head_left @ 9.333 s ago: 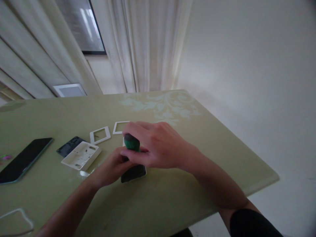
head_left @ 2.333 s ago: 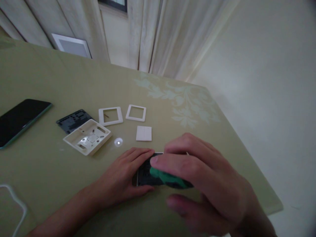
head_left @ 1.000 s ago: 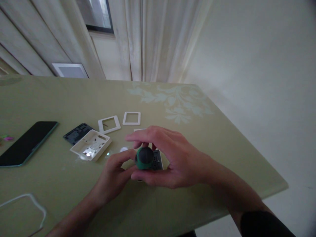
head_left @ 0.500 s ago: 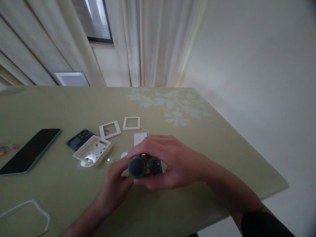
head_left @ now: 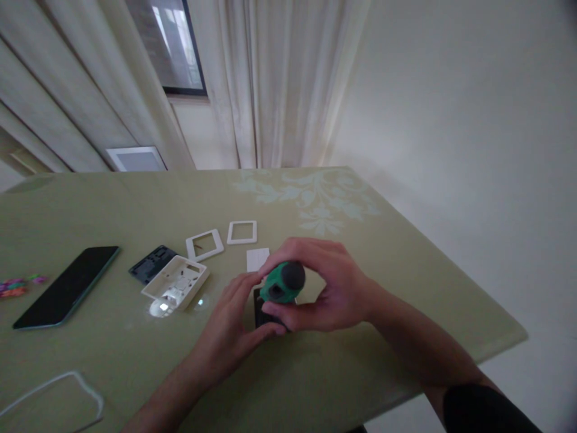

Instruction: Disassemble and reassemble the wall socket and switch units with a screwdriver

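Observation:
My right hand (head_left: 331,282) is closed around a screwdriver (head_left: 283,282) with a green handle and a black end, seen nearly end-on; its tip is hidden. Under it lies a black plastic module (head_left: 261,316), perhaps the back of a wall switch, mostly covered by the hands. My left hand (head_left: 234,322) grips that module at its left and near edges, thumb along the near side. Just beyond the fingers is a white square plate (head_left: 257,259).
Two white frames (head_left: 205,245) lie farther back. To the left are a white open back box (head_left: 178,282), a dark panel (head_left: 153,263), a black phone (head_left: 70,285), small colourful pieces (head_left: 15,287) and a white cord (head_left: 74,376). The table's right edge slopes toward me.
The screwdriver has moved from the module's left side to its right, its handle now tilted. My right hand has shifted slightly right with it. The camera view has tipped up a little.

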Available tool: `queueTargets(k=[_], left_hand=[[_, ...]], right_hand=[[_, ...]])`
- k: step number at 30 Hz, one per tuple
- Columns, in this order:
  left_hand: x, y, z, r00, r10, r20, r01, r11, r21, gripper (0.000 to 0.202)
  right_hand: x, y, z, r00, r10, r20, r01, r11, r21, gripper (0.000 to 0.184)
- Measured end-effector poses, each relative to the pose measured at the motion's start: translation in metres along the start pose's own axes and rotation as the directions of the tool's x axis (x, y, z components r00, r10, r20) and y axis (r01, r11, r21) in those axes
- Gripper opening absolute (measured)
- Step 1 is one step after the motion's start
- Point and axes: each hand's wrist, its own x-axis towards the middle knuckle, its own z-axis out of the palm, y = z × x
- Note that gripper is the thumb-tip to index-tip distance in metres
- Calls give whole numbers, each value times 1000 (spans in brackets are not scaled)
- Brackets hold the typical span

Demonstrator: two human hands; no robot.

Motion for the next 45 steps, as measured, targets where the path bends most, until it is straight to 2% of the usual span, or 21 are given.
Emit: queueTargets(k=[2, 4, 7, 10, 12, 14, 15, 16, 17, 20, 24, 28, 33, 37, 40, 45], left_hand=[[0, -2, 2, 993, 18, 119, -37, 988, 152, 75], [-1, -3, 5, 980, 7, 200, -57, 968, 243, 78], [-3, -2, 6, 974, -5, 227, -58, 962, 268, 70], [-2, -1, 5, 971, -6, 240, -52, 970, 237, 67], [-1, -2, 4, 970, -5, 243, -52, 973, 226, 69], [0, -3, 2, 968, 18, 248, -80, 968, 239, 66], [0, -4, 2, 967, 37, 251, -102, 963, 251, 64], [0, -4, 1, 966, 57, 253, -125, 956, 264, 61], [0, -4, 1, 964, 76, 255, -147, 951, 273, 58], [-1, 1, -1, 960, 100, 262, -171, 949, 266, 51], [-1, 11, -3, 956, 23, 294, -89, 973, 213, 53], [-1, 12, -2, 939, -74, 335, 17, 985, 170, 60], [-1, 9, -7, 932, -105, 347, 103, 994, 22, 71], [0, 7, -15, 902, -155, 402, 213, 972, -103, 84], [-1, 6, -12, 905, -106, 411, 160, 982, -99, 83], [-5, 5, 1, 942, -46, 331, 51, 999, -5, 83]], right_hand=[[-2, -4, -9, 983, -8, -182, 1, 999, -41, 36], [-2, -10, -19, 939, -67, -338, 28, 992, -120, 36], [-1, -20, -31, 866, -133, -482, 24, 974, -226, 33], [-4, -19, -34, 809, -93, -581, -9, 985, -170, 30], [-11, -6, -29, 772, -4, -635, -48, 997, -64, 29], [-23, 18, -19, 728, 202, -655, -155, 979, 129, 35], [-30, 32, -12, 675, 362, -643, -225, 931, 287, 39], [-38, 46, -6, 599, 501, -624, -267, 860, 434, 45], [-45, 60, 1, 557, 550, -622, -281, 830, 482, 48], [-64, 90, 17, 469, 634, -615, -299, 769, 565, 50], [-79, 107, 26, 390, 734, -556, -341, 676, 654, 53], [-83, 112, 27, 350, 788, -506, -373, 613, 697, 55], [-84, 115, 28, 346, 824, -448, -390, 561, 730, 59], [-84, 116, 27, 343, 838, -425, -384, 537, 751, 63], [-86, 117, 26, 341, 847, -409, -382, 522, 763, 65], [-89, 120, 28, 336, 857, -391, -387, 504, 772, 66]])
